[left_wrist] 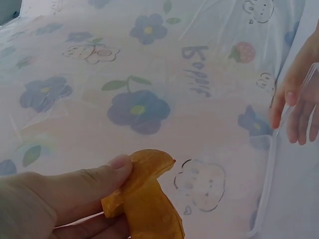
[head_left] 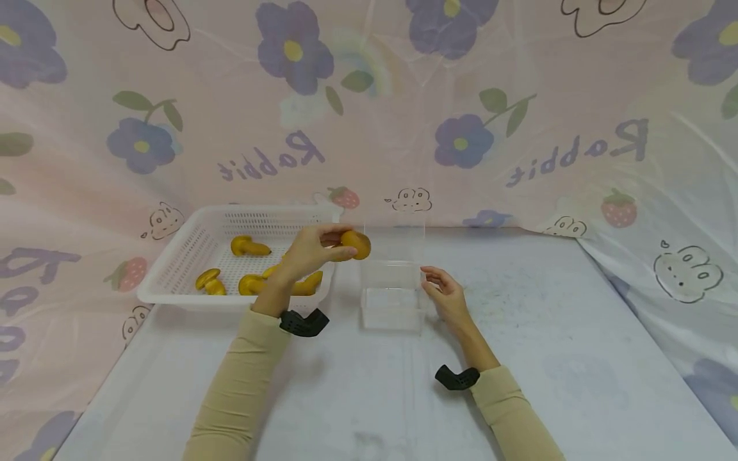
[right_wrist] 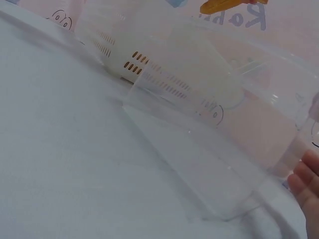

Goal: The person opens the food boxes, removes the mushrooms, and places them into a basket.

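My left hand [head_left: 308,253] pinches a yellow-brown mushroom [head_left: 356,244] between thumb and fingers, beside the basket's right end. In the left wrist view the mushroom [left_wrist: 152,199] shows its curved cap and thick stem. A clear plastic box [head_left: 392,310] stands on the table, with a transparent panel [head_left: 394,243] rising at its back. At the box's right side is my right hand [head_left: 446,298], its fingers loosely bent. The right wrist view has the fingertips [right_wrist: 299,181] right at the box wall [right_wrist: 239,144].
A white perforated basket [head_left: 173,298] stands at the back left of the white table [head_left: 519,358]. Several more mushrooms [head_left: 249,246] lie in it. A printed cloth [head_left: 392,115] hangs behind the table. Each wrist carries a black mount [head_left: 303,323].
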`<action>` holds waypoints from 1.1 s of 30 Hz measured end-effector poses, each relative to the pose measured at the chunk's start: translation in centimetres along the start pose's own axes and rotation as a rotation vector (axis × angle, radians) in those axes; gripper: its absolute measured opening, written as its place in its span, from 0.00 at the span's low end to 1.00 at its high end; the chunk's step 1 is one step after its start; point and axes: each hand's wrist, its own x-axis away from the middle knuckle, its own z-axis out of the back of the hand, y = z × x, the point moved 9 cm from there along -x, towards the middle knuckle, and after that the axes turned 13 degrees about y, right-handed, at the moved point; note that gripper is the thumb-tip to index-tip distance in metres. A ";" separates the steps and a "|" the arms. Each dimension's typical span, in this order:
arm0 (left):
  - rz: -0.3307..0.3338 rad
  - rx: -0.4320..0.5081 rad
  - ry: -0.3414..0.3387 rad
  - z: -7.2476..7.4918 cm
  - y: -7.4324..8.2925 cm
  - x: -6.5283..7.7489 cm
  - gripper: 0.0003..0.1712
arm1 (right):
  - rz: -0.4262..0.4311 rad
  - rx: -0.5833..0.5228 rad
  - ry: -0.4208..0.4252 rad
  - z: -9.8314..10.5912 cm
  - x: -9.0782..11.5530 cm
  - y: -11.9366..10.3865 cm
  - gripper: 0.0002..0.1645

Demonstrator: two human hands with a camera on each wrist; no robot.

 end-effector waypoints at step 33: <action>0.121 -0.134 0.101 8.1 -4.4 0.3 0.34 | -0.028 -0.027 -0.003 0.0 0.1 -0.2 0.25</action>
